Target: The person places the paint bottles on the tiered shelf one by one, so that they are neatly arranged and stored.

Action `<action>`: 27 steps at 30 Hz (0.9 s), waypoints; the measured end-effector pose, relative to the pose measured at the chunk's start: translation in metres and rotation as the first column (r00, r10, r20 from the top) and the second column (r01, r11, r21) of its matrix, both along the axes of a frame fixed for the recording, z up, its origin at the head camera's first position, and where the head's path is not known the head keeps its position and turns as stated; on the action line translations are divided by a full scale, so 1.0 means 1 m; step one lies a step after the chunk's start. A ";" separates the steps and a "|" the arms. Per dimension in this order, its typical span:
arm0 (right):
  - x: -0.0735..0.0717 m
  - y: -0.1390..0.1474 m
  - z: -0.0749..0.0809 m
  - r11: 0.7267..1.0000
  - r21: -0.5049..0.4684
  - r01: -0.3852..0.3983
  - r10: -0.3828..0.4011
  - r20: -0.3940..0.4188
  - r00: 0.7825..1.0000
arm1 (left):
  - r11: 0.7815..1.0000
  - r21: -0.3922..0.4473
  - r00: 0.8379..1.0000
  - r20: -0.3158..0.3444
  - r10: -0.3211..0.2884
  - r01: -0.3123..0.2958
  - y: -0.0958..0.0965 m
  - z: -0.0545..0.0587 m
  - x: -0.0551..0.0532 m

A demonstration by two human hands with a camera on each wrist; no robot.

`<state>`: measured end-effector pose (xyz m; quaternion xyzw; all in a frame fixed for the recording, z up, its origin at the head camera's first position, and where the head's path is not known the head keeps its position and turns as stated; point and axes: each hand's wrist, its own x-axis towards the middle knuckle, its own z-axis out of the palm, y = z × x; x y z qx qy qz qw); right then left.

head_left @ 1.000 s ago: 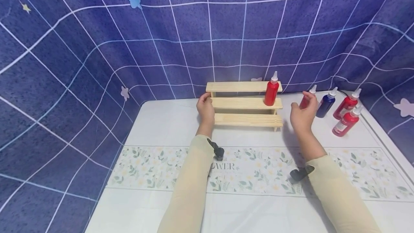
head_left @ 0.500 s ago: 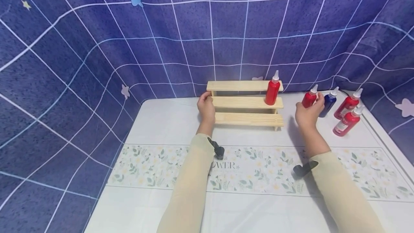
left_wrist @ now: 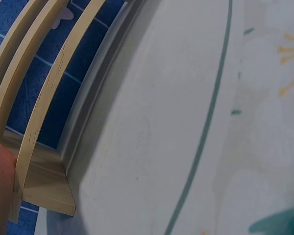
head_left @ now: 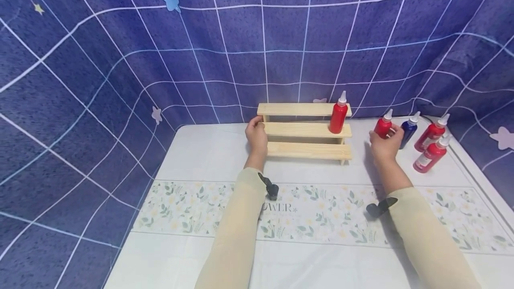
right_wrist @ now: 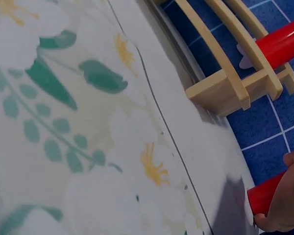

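Note:
A three-tier wooden shelf (head_left: 305,129) stands at the back of the table. My left hand (head_left: 256,137) grips its left end; in the left wrist view only a bit of that hand (left_wrist: 1,188) shows beside the slats. One red squeeze bottle (head_left: 339,115) with a white nozzle stands upright on the right part of the middle tier. To the right of the shelf, my right hand (head_left: 385,145) holds a second red bottle (head_left: 383,127), thumb on one side and fingers on the other. The right wrist view shows this bottle's lower end (right_wrist: 264,195) between thumb and fingers.
Just right of my right hand stands a dark blue bottle (head_left: 408,130), with two more red bottles, one behind (head_left: 430,136) and one in front (head_left: 428,157). A flower-printed strip (head_left: 321,213) crosses the white table. Blue curtain (head_left: 225,66) hangs close behind the shelf.
My right hand has moved right and slightly down, and its fingers have closed round the red bottle beside the blue one. My left hand stays on the shelf's end.

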<state>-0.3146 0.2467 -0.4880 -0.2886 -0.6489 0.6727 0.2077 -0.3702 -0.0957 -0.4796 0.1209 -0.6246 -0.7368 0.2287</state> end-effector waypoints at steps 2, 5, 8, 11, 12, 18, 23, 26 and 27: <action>0.000 0.002 -0.001 0.999 -0.038 0.014 -0.014 -0.017 1.000 | 1.000 0.002 1.000 0.003 -0.003 0.003 0.000 -0.001 0.000; 0.000 0.004 -0.003 0.999 -0.042 0.021 -0.022 -0.026 0.999 | 1.000 0.009 1.000 -0.005 -0.006 0.006 0.000 -0.003 -0.001; 0.002 0.004 -0.003 0.999 0.035 0.020 -0.020 0.003 1.000 | 1.000 0.019 1.000 -0.017 -0.003 0.003 0.000 -0.004 -0.001; 0.004 0.001 0.000 0.997 0.075 0.015 -0.016 0.011 1.000 | 0.999 0.039 1.000 -0.027 -0.007 0.008 -0.001 -0.006 -0.003; 0.005 0.000 0.001 0.997 0.081 0.010 -0.011 0.006 1.000 | 0.999 0.046 1.000 -0.030 -0.011 0.012 -0.001 -0.006 -0.003; 0.010 -0.005 0.009 0.992 0.122 -0.027 0.028 -0.005 1.000 | 0.998 0.055 0.999 -0.027 -0.034 0.035 -0.003 -0.007 -0.002; 0.009 -0.004 0.012 0.994 0.105 -0.034 0.034 -0.001 0.999 | 0.998 0.056 0.999 -0.025 -0.030 0.032 -0.003 -0.010 -0.004; 0.009 -0.003 0.015 0.998 0.047 -0.040 0.042 -0.027 0.999 | 0.998 0.058 0.999 -0.028 -0.028 0.030 -0.004 -0.010 -0.005; 0.009 -0.003 0.017 0.999 0.017 -0.045 0.045 -0.042 0.998 | 0.998 0.055 0.999 -0.030 -0.028 0.029 -0.004 -0.010 -0.005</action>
